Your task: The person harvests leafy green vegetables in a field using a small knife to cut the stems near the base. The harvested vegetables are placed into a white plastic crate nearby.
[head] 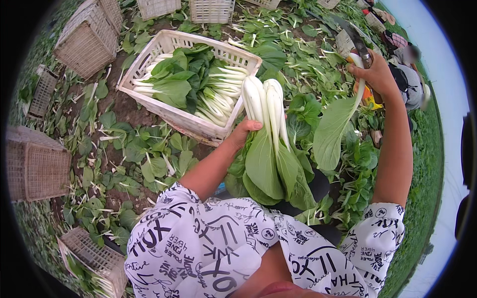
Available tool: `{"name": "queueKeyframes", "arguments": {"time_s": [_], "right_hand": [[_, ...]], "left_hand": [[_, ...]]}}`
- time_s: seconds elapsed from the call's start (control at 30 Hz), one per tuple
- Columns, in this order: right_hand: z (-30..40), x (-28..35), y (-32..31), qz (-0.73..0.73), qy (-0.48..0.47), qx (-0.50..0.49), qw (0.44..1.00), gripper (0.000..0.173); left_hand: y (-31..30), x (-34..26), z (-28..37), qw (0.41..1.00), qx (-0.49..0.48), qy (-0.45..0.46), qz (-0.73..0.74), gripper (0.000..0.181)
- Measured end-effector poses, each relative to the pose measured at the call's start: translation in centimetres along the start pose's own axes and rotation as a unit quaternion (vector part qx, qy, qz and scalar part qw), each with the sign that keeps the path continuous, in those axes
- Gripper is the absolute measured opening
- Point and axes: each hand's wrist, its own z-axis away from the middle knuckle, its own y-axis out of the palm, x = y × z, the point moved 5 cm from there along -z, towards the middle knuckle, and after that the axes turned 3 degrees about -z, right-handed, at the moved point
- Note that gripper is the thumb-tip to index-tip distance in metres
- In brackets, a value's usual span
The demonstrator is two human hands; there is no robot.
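My left hand [246, 130] is wrapped around a bunch of bok choy [268, 149], its white stalk ends pointing up and the green leaves hanging over my lap. Raised on the right, my right hand [376, 76] grips a knife [354, 35] with a long, dark, curved blade pointing away from me. The same hand pinches the white stalk of a single bok choy leaf [331, 130], which dangles apart from the bunch. Beyond my left hand stands a white plastic crate [179, 113] holding bok choy laid with the stalks outward. The knife's handle is mostly hidden by my fingers.
Trimmed leaves [152, 167] litter the soil. More plastic crates [85, 44] stand to the left and far side, and one crate [93, 257] at lower left holds bok choy. Growing plants [361, 160] border my right. Other people [406, 78] are at the right edge.
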Motion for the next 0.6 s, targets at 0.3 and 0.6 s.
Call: {"name": "queueKeyframes", "arguments": {"time_s": [0.3, 0.6], "right_hand": [[8.0, -16.8, -1.9, 0.177, 0.110, -0.100, 0.973, 0.032], [23.0, -34.2, -0.2, 0.042, 0.404, -0.130, 0.904, 0.035]], "left_hand": [[-16.3, -24.0, -2.7, 0.919, -0.287, 0.265, -0.055, 0.034], [-37.8, -31.2, -2.7, 0.668, -0.681, 0.291, -0.078, 0.062]]}}
